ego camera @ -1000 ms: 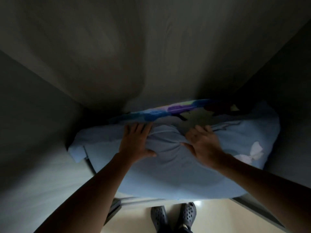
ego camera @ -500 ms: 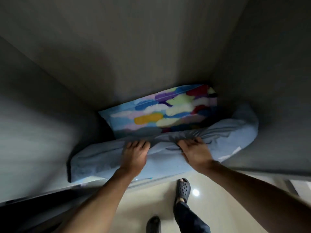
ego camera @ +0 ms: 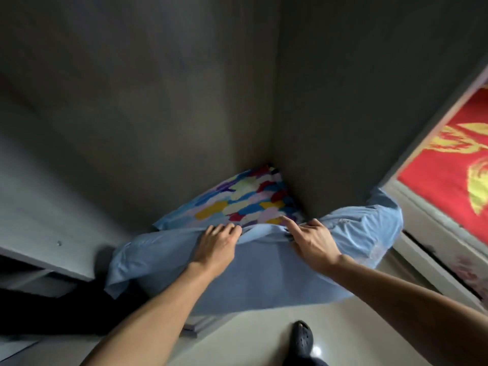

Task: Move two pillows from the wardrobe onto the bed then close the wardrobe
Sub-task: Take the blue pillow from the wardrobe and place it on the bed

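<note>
Two pillows counted, head view: blue pillow (ego camera: 264, 270) half out of the wardrobe (ego camera: 184, 101), its top edge gripped by left hand (ego camera: 216, 244) and right hand (ego camera: 311, 241); multicoloured pillow (ego camera: 237, 204) lay behind, inside. No legible writing.

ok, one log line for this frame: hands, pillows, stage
left hand: grips blue pillow | right hand: grips same | multicoloured pillow: in wardrobe | stage: first pillow partly out

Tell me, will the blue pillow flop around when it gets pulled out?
Probably yes. The blue pillow bunches into folds where the left hand and right hand pinch it, so it looks soft. Its ends droop past the wardrobe edge, so it will likely sag. It seems light for its size, since a fabric grip alone holds it.
</note>
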A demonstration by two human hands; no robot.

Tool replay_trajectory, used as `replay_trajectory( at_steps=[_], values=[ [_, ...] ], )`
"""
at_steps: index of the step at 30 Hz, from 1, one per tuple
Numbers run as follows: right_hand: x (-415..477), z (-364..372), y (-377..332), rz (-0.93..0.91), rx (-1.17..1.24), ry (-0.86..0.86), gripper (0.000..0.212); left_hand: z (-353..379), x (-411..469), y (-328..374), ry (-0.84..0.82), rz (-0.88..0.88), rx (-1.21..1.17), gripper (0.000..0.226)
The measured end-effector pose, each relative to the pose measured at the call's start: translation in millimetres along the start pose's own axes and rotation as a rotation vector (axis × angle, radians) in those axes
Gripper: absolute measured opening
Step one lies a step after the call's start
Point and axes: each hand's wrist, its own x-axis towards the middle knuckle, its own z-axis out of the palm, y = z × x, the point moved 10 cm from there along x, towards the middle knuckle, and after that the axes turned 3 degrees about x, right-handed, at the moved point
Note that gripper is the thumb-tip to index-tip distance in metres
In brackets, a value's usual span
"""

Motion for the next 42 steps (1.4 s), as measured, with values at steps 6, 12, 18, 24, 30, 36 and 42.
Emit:
replay_trajectory(
  at_steps=[6,12,18,24,30,36,42],
  values=[
    [-73,-81,47,0.057,-0.059,0.084,0.010,-61,34,97,0.097,0.220,-0.016,0.029],
    [-168,-139,143,0.235,-0.194,0.057,0.005,-98,83,235,0.162,0.437,0.037,0.032],
    [-250,-211,260,0.355,-0.302,0.119,0.011,-123,151,385,0.238,0.557,0.041,0.033],
    [-303,-274,369,0.430,-0.438,0.139,0.027,-139,215,499,0.263,0.546,-0.039,0.031],
    [-315,-317,467,0.486,-0.477,0.182,0.030,-132,293,570,0.175,0.528,-0.172,0.014],
    [-307,-332,585,0.607,-0.526,0.202,0.020,-107,412,632,0.117,0.592,-0.221,0.012],
    [-299,-346,666,0.718,-0.517,0.239,0.031,-109,502,675,0.092,0.680,-0.238,0.010]
  ],
)
